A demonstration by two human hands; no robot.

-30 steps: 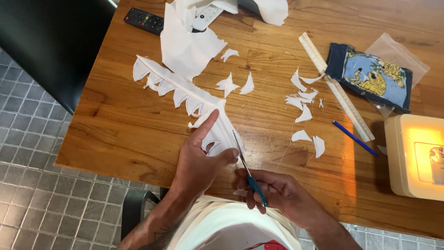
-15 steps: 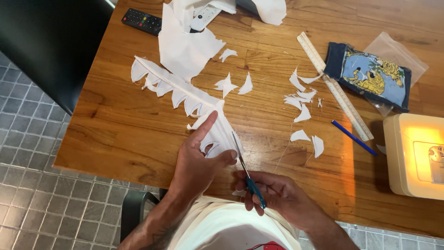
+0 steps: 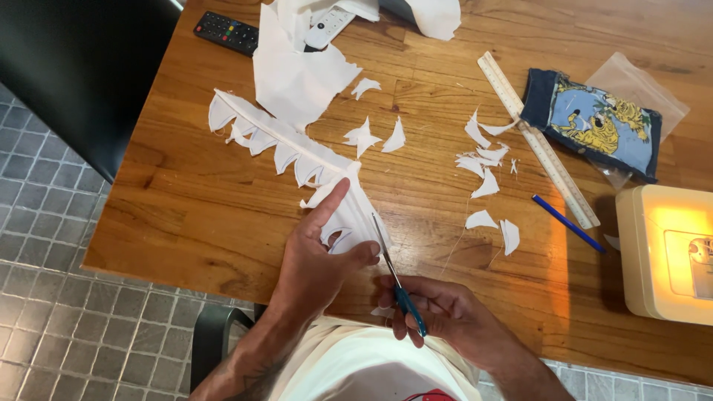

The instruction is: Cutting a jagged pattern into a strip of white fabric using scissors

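While left hand [image 3: 316, 263] pins scalloped, seemingly fabric strip [image 3: 290, 152], right hand [image 3: 438, 315] grips scissors [image 3: 397, 286].

A long white fabric strip [image 3: 297, 148], cut into a feather shape with scalloped notches along its edges, lies flat and runs diagonally up and away to the left from the left hand [image 3: 316, 263], whose fingers pin its near end. Blue-handled scissors [image 3: 397, 282], gripped in the right hand [image 3: 445, 315], point their slim blades up along the strip's right edge.

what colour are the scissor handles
Teal blue, seen in the head view: scissors in the right hand.
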